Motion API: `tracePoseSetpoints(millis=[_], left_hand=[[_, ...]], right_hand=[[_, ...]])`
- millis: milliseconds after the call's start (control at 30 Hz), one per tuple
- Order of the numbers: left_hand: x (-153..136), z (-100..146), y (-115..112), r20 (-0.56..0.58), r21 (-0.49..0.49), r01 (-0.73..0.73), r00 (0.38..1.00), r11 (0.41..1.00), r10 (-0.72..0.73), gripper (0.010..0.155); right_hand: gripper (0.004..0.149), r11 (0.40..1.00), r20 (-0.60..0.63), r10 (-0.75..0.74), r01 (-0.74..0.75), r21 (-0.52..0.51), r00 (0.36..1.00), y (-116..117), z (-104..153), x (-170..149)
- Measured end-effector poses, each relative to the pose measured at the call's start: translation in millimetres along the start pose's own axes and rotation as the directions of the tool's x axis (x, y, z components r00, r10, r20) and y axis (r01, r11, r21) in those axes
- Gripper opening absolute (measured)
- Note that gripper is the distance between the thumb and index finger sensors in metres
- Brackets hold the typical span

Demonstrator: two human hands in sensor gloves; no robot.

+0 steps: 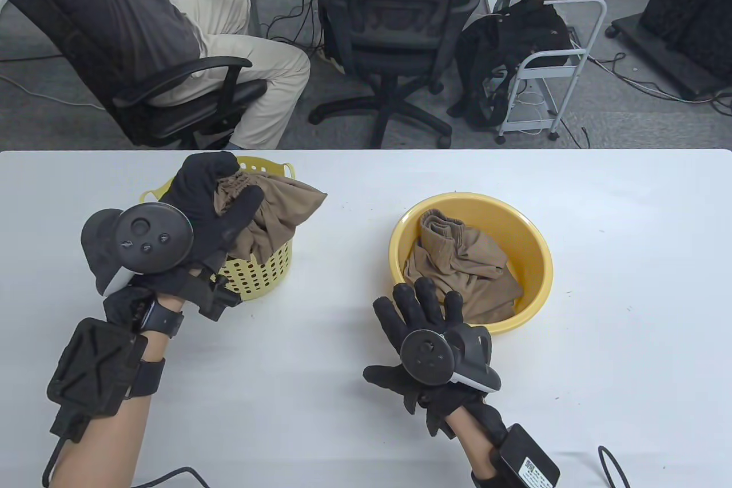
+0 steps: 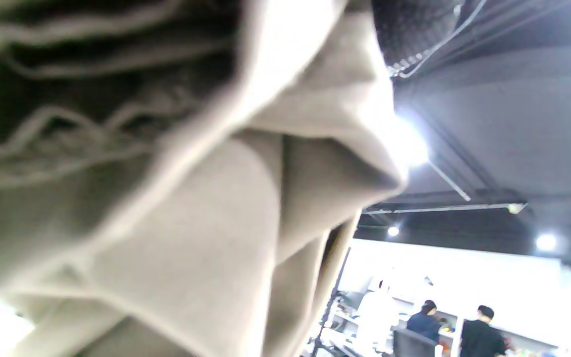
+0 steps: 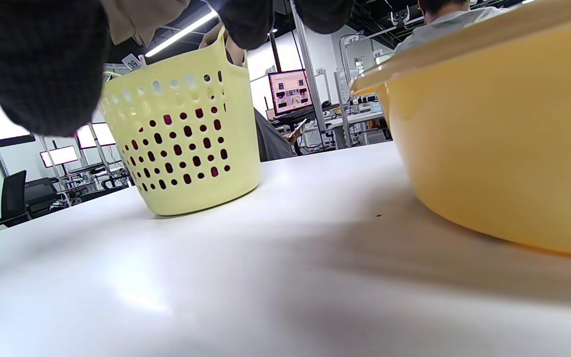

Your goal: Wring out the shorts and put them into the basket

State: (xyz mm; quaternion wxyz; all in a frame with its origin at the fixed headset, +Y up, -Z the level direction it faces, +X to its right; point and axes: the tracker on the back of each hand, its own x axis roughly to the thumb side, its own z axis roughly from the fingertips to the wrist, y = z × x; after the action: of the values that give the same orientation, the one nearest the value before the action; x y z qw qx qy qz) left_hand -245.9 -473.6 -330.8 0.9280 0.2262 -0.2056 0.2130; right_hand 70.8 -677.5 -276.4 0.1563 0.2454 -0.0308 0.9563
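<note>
My left hand (image 1: 220, 207) grips a bunched pair of tan shorts (image 1: 280, 213) just above the pale yellow perforated basket (image 1: 266, 273) at the table's left; cloth hangs into the basket. The left wrist view is filled by that tan fabric (image 2: 191, 223). A second pair of tan shorts (image 1: 457, 265) lies crumpled in the yellow basin (image 1: 532, 242) to the right. My right hand (image 1: 423, 305) lies flat with fingers spread, at the basin's near-left rim, holding nothing. In the right wrist view the basket (image 3: 186, 134) stands left and the basin wall (image 3: 503, 139) right.
The white table (image 1: 629, 339) stretches wide to the right and front. Beyond its far edge sit a person in an office chair (image 1: 171, 53), an unoccupied black chair (image 1: 394, 24) and a white cart (image 1: 549, 70).
</note>
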Motion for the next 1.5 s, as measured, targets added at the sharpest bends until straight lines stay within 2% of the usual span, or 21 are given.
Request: tracePoseSetpoints(millis=[167,667,1067,1500], left_hand=[[-11.7,-4.4,-6.6,-0.030,-0.033,0.090,0.995,0.995,-0.091,0.058],[-44.1,-7.9,-63.4,-0.061,-0.196,0.272,0.956,0.942,-0.288,0.056],[-68.3,-7.4,-86.8,-0.183,-0.284,0.218,0.944,0.934,-0.276,0.053],[-75.8,-6.1,-105.6,-0.211,-0.403,0.229,0.919,0.886,-0.333,0.051]], right_hand=[[0.100,1.000,0.006,-0.005,0.005,-0.007,1.000,-1.8,3.0,-0.4],[0.100,1.000,0.028,0.002,-0.002,-0.013,1.000,-3.4,6.6,0.9],[0.100,1.000,0.037,-0.010,0.011,-0.017,0.999,-3.7,7.9,1.2],[0.100,1.000,0.038,-0.011,0.012,-0.012,0.999,-4.8,9.1,0.5]])
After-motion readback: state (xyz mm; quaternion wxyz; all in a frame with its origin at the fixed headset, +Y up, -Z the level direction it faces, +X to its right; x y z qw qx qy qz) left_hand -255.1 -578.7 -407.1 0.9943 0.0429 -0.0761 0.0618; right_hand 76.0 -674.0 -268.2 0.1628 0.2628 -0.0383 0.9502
